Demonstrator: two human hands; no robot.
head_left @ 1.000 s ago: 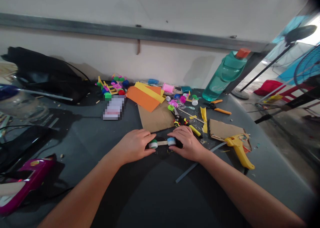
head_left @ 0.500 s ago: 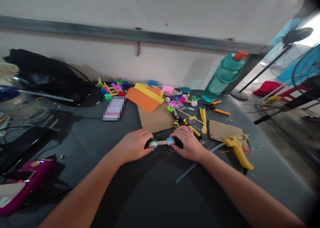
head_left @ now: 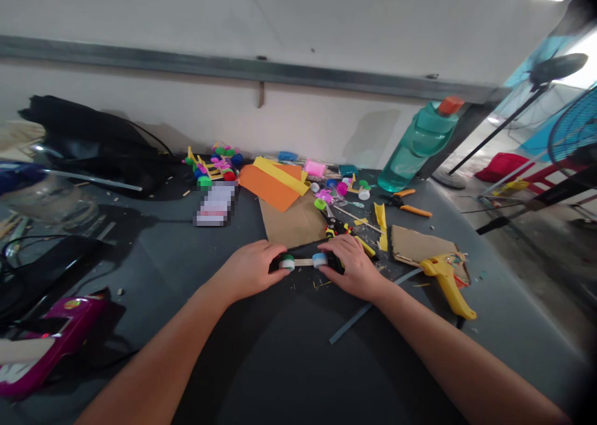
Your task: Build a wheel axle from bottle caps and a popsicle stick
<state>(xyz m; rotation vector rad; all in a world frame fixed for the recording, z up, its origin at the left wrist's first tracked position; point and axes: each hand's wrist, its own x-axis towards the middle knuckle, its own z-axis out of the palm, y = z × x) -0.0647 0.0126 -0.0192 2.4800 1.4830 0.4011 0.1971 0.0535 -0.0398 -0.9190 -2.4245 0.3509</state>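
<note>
My left hand [head_left: 249, 269] is closed around a green and white bottle cap [head_left: 287, 263], thumb below and fingers above. A light blue and white bottle cap [head_left: 319, 261] is pinched in my right hand [head_left: 355, 267]. Between the two caps runs a short pale wooden stick [head_left: 304, 262], held level just over the dark table. Behind my right hand lie pliers with yellow and black handles [head_left: 366, 246], partly covered by the fingers. A sheet of brown cardboard [head_left: 293, 223] lies just beyond both hands.
To the right are a yellow glue gun [head_left: 445, 282], a cardboard piece [head_left: 417, 244], orange-handled pliers [head_left: 413, 210] and a teal bottle [head_left: 417, 145]. Orange paper [head_left: 270, 185], colourful caps [head_left: 342, 188] and a phone [head_left: 216, 204] lie farther back. A purple device [head_left: 60, 331] sits left.
The whole view has shifted slightly to the right and down. Both hands keep the same hold on the caps, and the stick between them looks tilted a little differently.
</note>
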